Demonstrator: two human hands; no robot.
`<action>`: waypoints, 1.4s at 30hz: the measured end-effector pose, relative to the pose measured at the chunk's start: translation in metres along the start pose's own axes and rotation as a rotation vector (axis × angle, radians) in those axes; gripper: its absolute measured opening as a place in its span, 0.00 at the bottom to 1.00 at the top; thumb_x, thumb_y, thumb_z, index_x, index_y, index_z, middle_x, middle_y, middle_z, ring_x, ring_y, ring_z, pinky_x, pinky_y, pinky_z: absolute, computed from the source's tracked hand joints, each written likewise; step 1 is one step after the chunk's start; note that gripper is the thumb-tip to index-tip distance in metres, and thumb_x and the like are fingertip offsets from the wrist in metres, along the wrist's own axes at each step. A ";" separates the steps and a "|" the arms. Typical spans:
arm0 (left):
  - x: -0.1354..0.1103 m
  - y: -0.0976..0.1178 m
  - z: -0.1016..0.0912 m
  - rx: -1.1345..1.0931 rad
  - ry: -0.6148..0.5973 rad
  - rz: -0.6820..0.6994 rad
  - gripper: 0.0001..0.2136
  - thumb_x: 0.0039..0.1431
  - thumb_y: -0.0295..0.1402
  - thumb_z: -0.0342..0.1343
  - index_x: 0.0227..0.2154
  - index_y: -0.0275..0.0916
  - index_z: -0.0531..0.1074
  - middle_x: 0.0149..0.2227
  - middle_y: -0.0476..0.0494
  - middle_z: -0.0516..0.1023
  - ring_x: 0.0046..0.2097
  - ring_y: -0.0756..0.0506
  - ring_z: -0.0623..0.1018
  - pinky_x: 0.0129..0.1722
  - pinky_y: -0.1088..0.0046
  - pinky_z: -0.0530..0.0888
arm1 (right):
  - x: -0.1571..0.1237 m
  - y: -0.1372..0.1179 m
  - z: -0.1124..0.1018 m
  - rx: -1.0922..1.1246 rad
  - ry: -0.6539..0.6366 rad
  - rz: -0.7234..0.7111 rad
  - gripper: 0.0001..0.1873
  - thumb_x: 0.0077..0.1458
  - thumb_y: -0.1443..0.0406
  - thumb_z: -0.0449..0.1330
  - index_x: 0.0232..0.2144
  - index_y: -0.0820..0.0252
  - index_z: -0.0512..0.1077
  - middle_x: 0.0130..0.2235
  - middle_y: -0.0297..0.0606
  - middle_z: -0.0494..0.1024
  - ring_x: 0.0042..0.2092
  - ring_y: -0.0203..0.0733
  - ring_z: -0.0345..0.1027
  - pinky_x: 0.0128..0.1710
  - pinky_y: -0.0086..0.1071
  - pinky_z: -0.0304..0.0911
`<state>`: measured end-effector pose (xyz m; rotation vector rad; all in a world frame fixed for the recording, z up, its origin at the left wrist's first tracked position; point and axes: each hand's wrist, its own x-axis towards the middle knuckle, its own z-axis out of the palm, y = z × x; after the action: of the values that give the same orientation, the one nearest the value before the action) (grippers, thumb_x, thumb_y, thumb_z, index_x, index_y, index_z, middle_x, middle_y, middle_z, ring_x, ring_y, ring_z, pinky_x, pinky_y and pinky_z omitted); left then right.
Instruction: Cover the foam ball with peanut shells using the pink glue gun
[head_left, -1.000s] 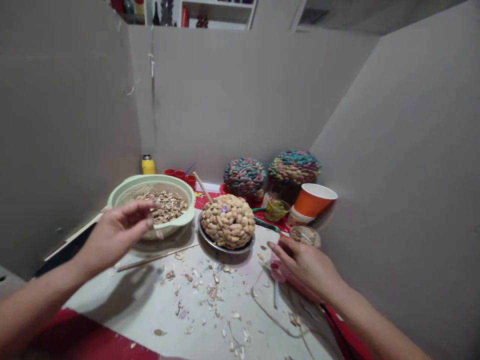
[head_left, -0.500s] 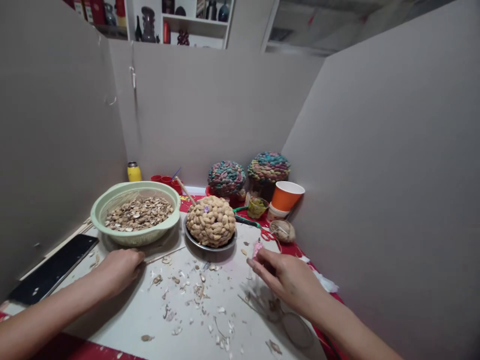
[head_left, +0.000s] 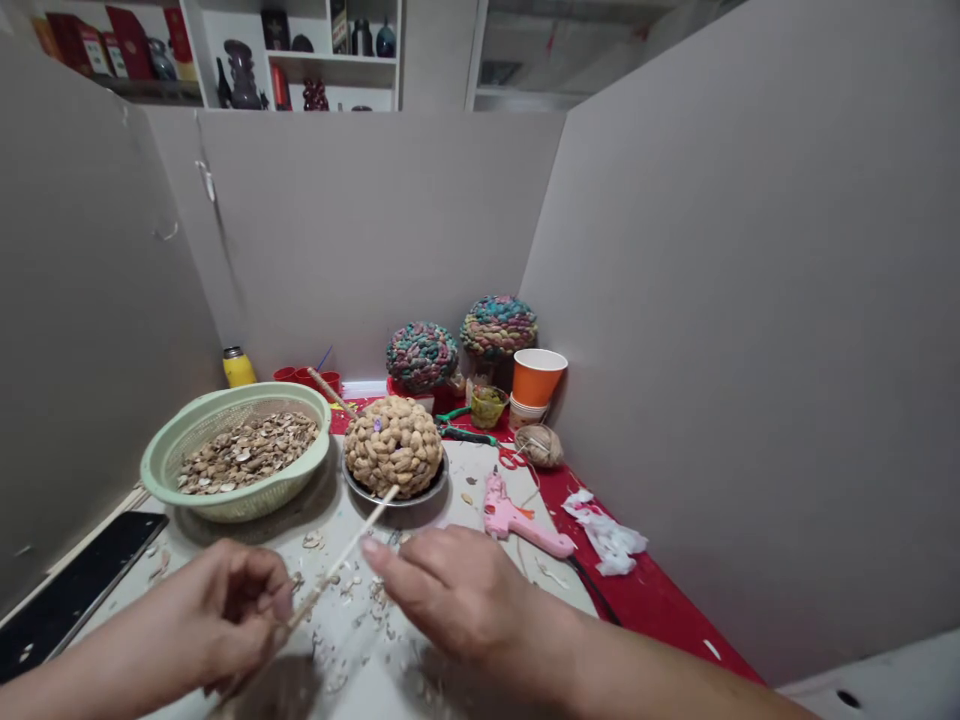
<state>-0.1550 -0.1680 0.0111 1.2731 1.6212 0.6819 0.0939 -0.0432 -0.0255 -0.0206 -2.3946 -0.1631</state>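
Note:
My left hand (head_left: 217, 615) is closed on a thin wooden stick (head_left: 352, 540) that slants up toward a ball covered in peanut shells (head_left: 393, 445). That ball sits in a metal dish (head_left: 427, 492). My right hand (head_left: 450, 590) hovers beside the stick with its fingers stretched out, the fingertips near the stick's shaft; it holds nothing I can see. Shell scraps (head_left: 341, 585) litter the white board under both hands. A green colander (head_left: 180, 440) full of shell pieces stands at the left.
A pink glue gun (head_left: 510, 520) lies right of the dish, with crumpled white paper (head_left: 607, 535) beyond it. An orange cup (head_left: 536, 375), two painted shell balls (head_left: 457, 345), twine ball (head_left: 540, 445) and yellow bottle (head_left: 238, 367) stand at the back. A black phone (head_left: 67, 590) lies left. Grey partitions enclose the table.
My left hand has lifted the stick off the table and drawn it toward me. My right hand left the glue gun and moved left to the stick. The view shifted left.

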 end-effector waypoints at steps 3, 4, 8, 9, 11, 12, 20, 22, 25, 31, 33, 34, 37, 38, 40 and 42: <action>0.014 0.030 0.029 -0.157 -0.165 0.003 0.06 0.44 0.31 0.60 0.23 0.39 0.67 0.17 0.56 0.64 0.19 0.54 0.59 0.19 0.80 0.63 | 0.011 0.000 0.007 -0.108 0.064 -0.090 0.18 0.63 0.71 0.51 0.54 0.71 0.65 0.27 0.37 0.72 0.25 0.40 0.62 0.22 0.34 0.52; 0.019 0.038 0.035 -0.175 -0.177 0.019 0.07 0.45 0.32 0.61 0.23 0.39 0.67 0.18 0.56 0.64 0.19 0.55 0.59 0.19 0.80 0.63 | 0.012 0.004 0.007 -0.136 0.097 -0.092 0.15 0.63 0.71 0.51 0.51 0.72 0.68 0.26 0.37 0.72 0.25 0.40 0.62 0.22 0.34 0.52; 0.040 0.047 0.041 -0.257 -0.099 0.168 0.13 0.50 0.42 0.62 0.27 0.38 0.69 0.21 0.54 0.68 0.21 0.53 0.67 0.23 0.77 0.67 | 0.005 0.027 -0.002 -0.140 0.224 -0.016 0.13 0.63 0.73 0.52 0.50 0.70 0.68 0.30 0.43 0.77 0.29 0.43 0.70 0.26 0.35 0.62; 0.047 0.045 0.038 -0.259 -0.025 0.212 0.14 0.52 0.43 0.61 0.27 0.37 0.70 0.22 0.53 0.69 0.23 0.52 0.69 0.25 0.77 0.68 | 0.003 0.032 -0.006 -0.097 0.267 0.028 0.14 0.63 0.73 0.52 0.51 0.68 0.67 0.33 0.44 0.78 0.32 0.44 0.72 0.29 0.35 0.66; 0.062 0.035 0.034 -0.256 0.190 0.300 0.14 0.54 0.44 0.61 0.30 0.37 0.71 0.26 0.50 0.73 0.29 0.50 0.74 0.32 0.75 0.72 | 0.000 0.040 -0.015 0.022 0.363 0.166 0.14 0.63 0.73 0.53 0.50 0.63 0.67 0.37 0.43 0.79 0.36 0.42 0.74 0.34 0.34 0.69; 0.070 0.029 0.032 -0.262 0.307 0.343 0.14 0.55 0.44 0.61 0.33 0.37 0.72 0.30 0.48 0.75 0.34 0.48 0.76 0.37 0.73 0.74 | -0.001 0.042 -0.018 0.084 0.406 0.252 0.13 0.63 0.72 0.54 0.49 0.60 0.68 0.37 0.41 0.79 0.36 0.40 0.74 0.35 0.32 0.70; 0.125 -0.009 0.048 -0.178 0.669 0.524 0.32 0.62 0.43 0.55 0.66 0.41 0.55 0.69 0.34 0.57 0.69 0.38 0.58 0.68 0.55 0.54 | 0.000 0.052 -0.007 0.317 0.490 0.512 0.07 0.65 0.68 0.54 0.44 0.57 0.71 0.34 0.37 0.77 0.31 0.38 0.73 0.31 0.31 0.69; 0.133 -0.011 0.051 -0.090 0.692 0.536 0.34 0.62 0.44 0.55 0.67 0.40 0.52 0.70 0.34 0.53 0.71 0.37 0.53 0.69 0.54 0.49 | 0.000 0.057 -0.001 0.349 0.493 0.532 0.07 0.65 0.67 0.55 0.43 0.57 0.72 0.33 0.37 0.77 0.31 0.38 0.73 0.30 0.31 0.69; 0.141 -0.009 0.052 -0.001 0.700 0.543 0.36 0.61 0.45 0.55 0.68 0.38 0.51 0.71 0.33 0.52 0.71 0.36 0.52 0.70 0.53 0.48 | 0.000 0.063 0.008 0.372 0.482 0.528 0.08 0.66 0.68 0.54 0.44 0.57 0.72 0.33 0.37 0.77 0.30 0.38 0.72 0.30 0.32 0.70; 0.155 -0.003 0.049 0.040 0.691 0.543 0.39 0.60 0.47 0.55 0.68 0.34 0.48 0.70 0.30 0.53 0.71 0.35 0.53 0.69 0.53 0.50 | 0.005 0.067 0.010 0.284 0.417 0.447 0.09 0.65 0.70 0.54 0.45 0.56 0.71 0.34 0.37 0.77 0.31 0.38 0.73 0.35 0.33 0.72; 0.159 -0.002 0.049 0.050 0.678 0.548 0.40 0.59 0.47 0.55 0.68 0.32 0.47 0.70 0.29 0.53 0.71 0.35 0.52 0.69 0.53 0.50 | 0.010 0.066 0.008 0.215 0.394 0.409 0.09 0.64 0.71 0.55 0.44 0.57 0.71 0.35 0.38 0.79 0.34 0.39 0.75 0.35 0.33 0.72; 0.160 -0.002 0.049 0.051 0.671 0.546 0.41 0.60 0.47 0.55 0.68 0.31 0.47 0.70 0.28 0.52 0.71 0.35 0.52 0.69 0.53 0.50 | 0.012 0.065 0.007 0.188 0.386 0.381 0.09 0.64 0.71 0.55 0.44 0.57 0.71 0.35 0.39 0.79 0.35 0.40 0.75 0.34 0.32 0.72; 0.163 -0.002 0.051 0.028 0.660 0.539 0.42 0.59 0.47 0.56 0.69 0.32 0.45 0.70 0.29 0.51 0.71 0.35 0.52 0.69 0.53 0.50 | 0.017 0.065 0.008 0.148 0.380 0.289 0.09 0.62 0.73 0.56 0.43 0.58 0.72 0.34 0.39 0.81 0.34 0.40 0.75 0.33 0.32 0.72; 0.164 -0.003 0.052 0.017 0.657 0.540 0.42 0.59 0.47 0.56 0.69 0.33 0.45 0.71 0.30 0.51 0.71 0.35 0.52 0.69 0.53 0.50 | 0.018 0.065 0.010 0.142 0.374 0.272 0.09 0.62 0.73 0.57 0.43 0.58 0.73 0.33 0.39 0.81 0.33 0.39 0.75 0.32 0.31 0.71; 0.165 -0.004 0.053 -0.002 0.653 0.546 0.41 0.59 0.46 0.56 0.69 0.34 0.45 0.71 0.31 0.51 0.71 0.36 0.52 0.69 0.54 0.51 | 0.020 0.067 0.013 0.132 0.346 0.251 0.08 0.62 0.72 0.58 0.43 0.59 0.73 0.33 0.40 0.80 0.33 0.39 0.75 0.32 0.32 0.72; 0.165 -0.006 0.055 -0.016 0.660 0.559 0.41 0.59 0.46 0.56 0.69 0.35 0.46 0.70 0.31 0.52 0.70 0.35 0.53 0.69 0.54 0.52 | 0.020 0.070 0.018 0.116 0.315 0.243 0.07 0.62 0.70 0.58 0.43 0.60 0.73 0.34 0.41 0.80 0.34 0.40 0.75 0.33 0.33 0.72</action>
<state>-0.1124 -0.0204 -0.0702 1.6094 1.7497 1.5873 0.0708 0.0275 -0.0170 -0.2156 -2.0631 0.0817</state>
